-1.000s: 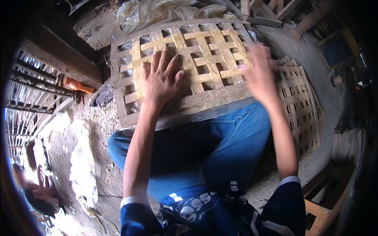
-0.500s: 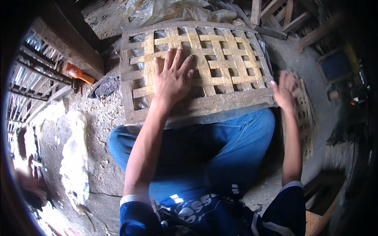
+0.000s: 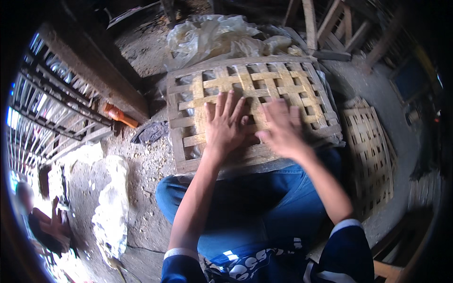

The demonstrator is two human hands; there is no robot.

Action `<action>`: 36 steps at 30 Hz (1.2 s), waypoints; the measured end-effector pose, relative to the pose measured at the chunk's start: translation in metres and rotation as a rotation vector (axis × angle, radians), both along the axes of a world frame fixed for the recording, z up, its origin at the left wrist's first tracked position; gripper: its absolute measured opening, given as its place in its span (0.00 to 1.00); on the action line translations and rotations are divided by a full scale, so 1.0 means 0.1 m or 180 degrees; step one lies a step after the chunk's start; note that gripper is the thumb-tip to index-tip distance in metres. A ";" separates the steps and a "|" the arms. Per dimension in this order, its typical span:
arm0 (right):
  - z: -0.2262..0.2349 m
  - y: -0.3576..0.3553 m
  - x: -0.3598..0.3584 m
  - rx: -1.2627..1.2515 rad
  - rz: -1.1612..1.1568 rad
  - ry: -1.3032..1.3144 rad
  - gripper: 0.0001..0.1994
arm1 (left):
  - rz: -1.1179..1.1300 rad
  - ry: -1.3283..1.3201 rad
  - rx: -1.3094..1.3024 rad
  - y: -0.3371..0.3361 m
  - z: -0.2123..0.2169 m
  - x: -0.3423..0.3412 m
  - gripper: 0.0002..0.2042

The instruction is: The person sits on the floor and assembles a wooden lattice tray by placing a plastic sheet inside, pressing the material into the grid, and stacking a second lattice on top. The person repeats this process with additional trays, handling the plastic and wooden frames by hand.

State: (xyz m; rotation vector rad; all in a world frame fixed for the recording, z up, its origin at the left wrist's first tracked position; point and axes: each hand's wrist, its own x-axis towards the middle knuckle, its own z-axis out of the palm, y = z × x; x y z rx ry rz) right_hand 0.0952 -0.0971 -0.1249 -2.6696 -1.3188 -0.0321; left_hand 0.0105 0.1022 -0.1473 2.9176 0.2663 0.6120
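A woven slat panel in a rectangular wooden frame (image 3: pixel 177 141) lies in front of my crossed legs, its near edge over my jeans. Strips of pale yellow-brown, bamboo-like material cross in an open lattice with square gaps. My left hand (image 3: pixel 222 129) rests flat on the near middle of the lattice, fingers spread. Just to its right, my right hand (image 3: pixel 283 132) is over the lattice with fingers stretched out and thumb apart, smeared by motion. Whether its palm touches the slats I cannot tell. Neither hand holds anything. Thin clear plastic shows under the panel.
Crumpled clear plastic sheeting (image 3: pixel 212 37) lies beyond the panel. Another woven panel (image 3: pixel 370 153) is at right. On the left are an orange-handled tool (image 3: pixel 120 115), a dark cloth (image 3: pixel 150 133), a slatted rack (image 3: pixel 52 106), white plastic (image 3: pixel 112 203) and another person (image 3: pixel 49 226).
My right hand has moved from beyond the panel's right edge to over its middle, beside my left hand. The left hand stays flat on the lattice. The whole view has shifted.
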 end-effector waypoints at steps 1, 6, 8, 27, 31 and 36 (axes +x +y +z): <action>-0.07 -0.29 0.28 -0.0086 -0.0461 0.0058 0.38 | 0.0025 0.0025 -0.0006 -0.04 0.02 -0.01 0.28; -0.05 -2.00 1.29 -0.0895 -0.2353 -0.0088 0.42 | 0.0043 0.0005 0.0078 -0.05 -0.05 0.01 0.29; -0.21 -2.71 1.61 -0.0726 -0.2778 -0.0204 0.43 | 0.0015 -0.0037 0.0038 -0.10 -0.06 0.06 0.29; 0.04 -0.23 0.79 -0.0462 0.0069 -0.0105 0.35 | 0.0033 0.0088 0.0053 -0.02 0.05 -0.07 0.29; 0.01 -1.69 1.79 -0.0133 -0.1992 0.0849 0.44 | -0.0018 0.0018 -0.0027 -0.09 0.03 0.01 0.28; -0.17 -2.29 2.11 0.0593 -0.2115 0.0535 0.34 | 0.0007 0.0113 -0.0091 -0.06 0.06 -0.01 0.29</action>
